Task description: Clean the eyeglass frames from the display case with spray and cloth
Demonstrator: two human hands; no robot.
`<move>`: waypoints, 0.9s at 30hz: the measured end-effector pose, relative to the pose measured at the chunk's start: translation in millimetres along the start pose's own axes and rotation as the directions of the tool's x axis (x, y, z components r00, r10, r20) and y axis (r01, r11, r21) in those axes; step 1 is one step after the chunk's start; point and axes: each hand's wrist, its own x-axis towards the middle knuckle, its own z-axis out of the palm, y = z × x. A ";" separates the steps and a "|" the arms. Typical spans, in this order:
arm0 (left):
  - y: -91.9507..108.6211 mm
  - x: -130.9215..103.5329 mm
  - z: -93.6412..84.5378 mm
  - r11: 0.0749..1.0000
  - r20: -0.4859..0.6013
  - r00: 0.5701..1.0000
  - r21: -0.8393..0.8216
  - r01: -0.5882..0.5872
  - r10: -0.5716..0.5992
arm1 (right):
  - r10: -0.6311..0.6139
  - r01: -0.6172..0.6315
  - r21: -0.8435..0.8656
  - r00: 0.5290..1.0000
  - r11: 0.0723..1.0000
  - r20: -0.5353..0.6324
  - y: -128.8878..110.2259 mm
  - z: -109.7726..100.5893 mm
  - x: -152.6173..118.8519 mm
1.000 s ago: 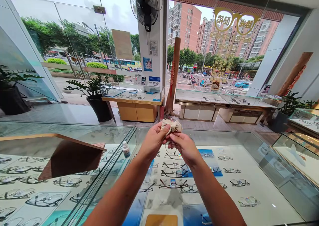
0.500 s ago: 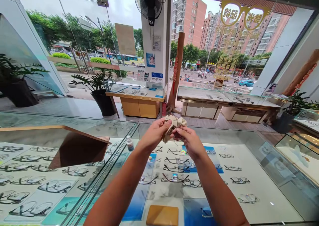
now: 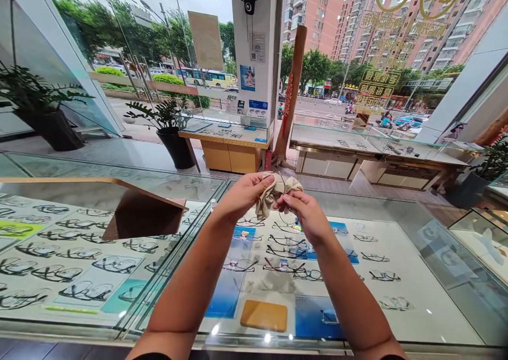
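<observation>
My left hand (image 3: 246, 197) is closed, pinching a crumpled beige cloth (image 3: 265, 203) between thumb and fingers. Part of the cloth drapes around a pair of thin wire-framed eyeglasses (image 3: 284, 188), whose dark rim shows against it. The fingers of my right hand (image 3: 305, 213) close on the glasses at their near right side. Both hands are held close together above a glass display case (image 3: 397, 206). The lenses are mostly covered by cloth and fingers.
Rows of eyeglasses (image 3: 283, 251) lie inside the case, with a tan flat case (image 3: 264, 316) near its front. A brown wooden stand (image 3: 145, 209) is at left. Beside my left forearm, a small white bottle (image 3: 213, 204) is partly hidden. A potted plant (image 3: 174, 145) stands beyond.
My view has tilted downward, bringing the counter's front edge into sight. The cloth has shifted and bunched differently between my hands, which keep hold of the cloth and eyeglasses.
</observation>
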 end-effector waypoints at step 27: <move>-17.2 9.6 22.8 0.992 -0.148 0.988 -0.111 -0.060 0.043 | -0.016 0.020 0.048 0.996 0.999 -0.088 2.1 -2.2 3.0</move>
